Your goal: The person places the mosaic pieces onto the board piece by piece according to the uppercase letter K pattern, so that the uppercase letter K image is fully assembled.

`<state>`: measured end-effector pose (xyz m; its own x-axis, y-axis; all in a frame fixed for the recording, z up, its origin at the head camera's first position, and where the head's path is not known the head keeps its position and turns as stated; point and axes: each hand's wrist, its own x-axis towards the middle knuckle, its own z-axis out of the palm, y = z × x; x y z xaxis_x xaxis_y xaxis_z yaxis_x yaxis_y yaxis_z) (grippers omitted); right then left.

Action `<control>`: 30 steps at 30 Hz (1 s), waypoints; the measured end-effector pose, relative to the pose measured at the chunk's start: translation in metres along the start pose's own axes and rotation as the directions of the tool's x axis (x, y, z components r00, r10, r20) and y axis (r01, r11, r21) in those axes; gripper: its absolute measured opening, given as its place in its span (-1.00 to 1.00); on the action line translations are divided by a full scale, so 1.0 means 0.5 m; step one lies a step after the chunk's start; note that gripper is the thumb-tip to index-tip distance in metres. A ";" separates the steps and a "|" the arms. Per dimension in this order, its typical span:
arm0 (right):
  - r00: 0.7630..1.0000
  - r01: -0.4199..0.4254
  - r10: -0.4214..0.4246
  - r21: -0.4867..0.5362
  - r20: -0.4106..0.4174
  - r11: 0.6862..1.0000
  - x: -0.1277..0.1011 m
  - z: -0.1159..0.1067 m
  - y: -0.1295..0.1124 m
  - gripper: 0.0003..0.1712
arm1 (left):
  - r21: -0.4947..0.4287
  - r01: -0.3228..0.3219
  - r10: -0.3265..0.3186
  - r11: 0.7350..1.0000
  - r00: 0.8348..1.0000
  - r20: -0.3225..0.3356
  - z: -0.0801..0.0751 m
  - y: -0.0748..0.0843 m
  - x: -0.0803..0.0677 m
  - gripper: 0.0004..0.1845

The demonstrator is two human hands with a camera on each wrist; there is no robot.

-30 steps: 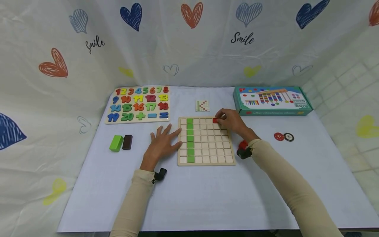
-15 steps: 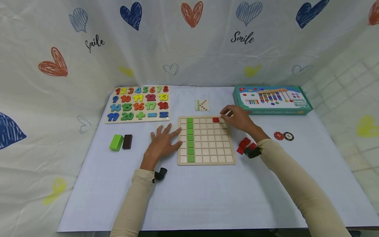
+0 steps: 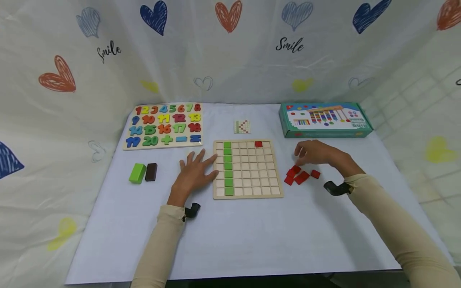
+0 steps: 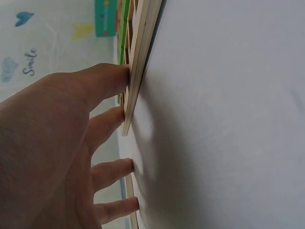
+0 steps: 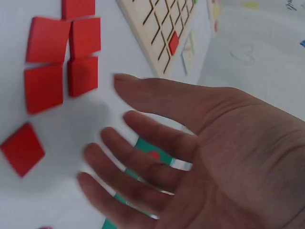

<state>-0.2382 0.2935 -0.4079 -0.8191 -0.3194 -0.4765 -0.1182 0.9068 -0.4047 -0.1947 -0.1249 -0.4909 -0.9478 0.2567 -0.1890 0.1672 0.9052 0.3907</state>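
My left hand (image 3: pixel 193 174) lies with spread fingers at the left edge of a wooden grid board (image 3: pixel 254 175). In the left wrist view, the thumb (image 4: pixel 107 78) and a finger touch the board's side. A column of green square tiles (image 3: pixel 228 165) fills one line of cells, and one red tile (image 3: pixel 258 144) sits in the top row. My right hand (image 3: pixel 318 153) hovers right of the board with loosely bent fingers, holding nothing. Just below it lie several loose red tiles (image 3: pixel 301 177); the right wrist view shows these red tiles (image 5: pixel 46 40) flat and apart from the fingertips.
A number puzzle board (image 3: pixel 163 136) lies back left, with a green block (image 3: pixel 137 173) and a dark brown block (image 3: pixel 151 172) before it. Behind the grid board lies a small pattern card (image 3: pixel 242 127). A green toy box (image 3: pixel 325 120) stands back right.
My right hand has released the red tile in the board's top row and moved right, over the loose red tiles. The left hand has stayed at the board. The head view has shifted slightly.
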 end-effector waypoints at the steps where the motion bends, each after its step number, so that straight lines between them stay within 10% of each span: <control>1: 0.999 -0.033 0.033 -0.005 0.043 0.999 -0.008 -0.002 0.007 -0.51 | 0.000 0.004 -0.004 1.000 1.000 0.000 -0.001 -0.001 -0.001 -0.26; 8: 0.965 -0.166 0.161 0.006 0.208 0.986 -0.038 0.009 0.074 -0.53 | 0.008 0.000 0.000 1.000 1.000 0.003 0.002 -0.003 -0.003 -0.25; 30: 1.000 -0.027 0.027 0.083 0.002 0.996 -0.018 0.027 0.116 -0.64 | 0.014 0.008 -0.008 1.000 1.000 -0.004 -0.001 0.000 0.004 -0.27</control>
<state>-0.2302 0.3455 -0.4377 -0.8210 -0.2953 -0.4887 -0.0488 0.8890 -0.4553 -0.1969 -0.1244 -0.4908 -0.9503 0.2480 -0.1883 0.1633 0.9118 0.3767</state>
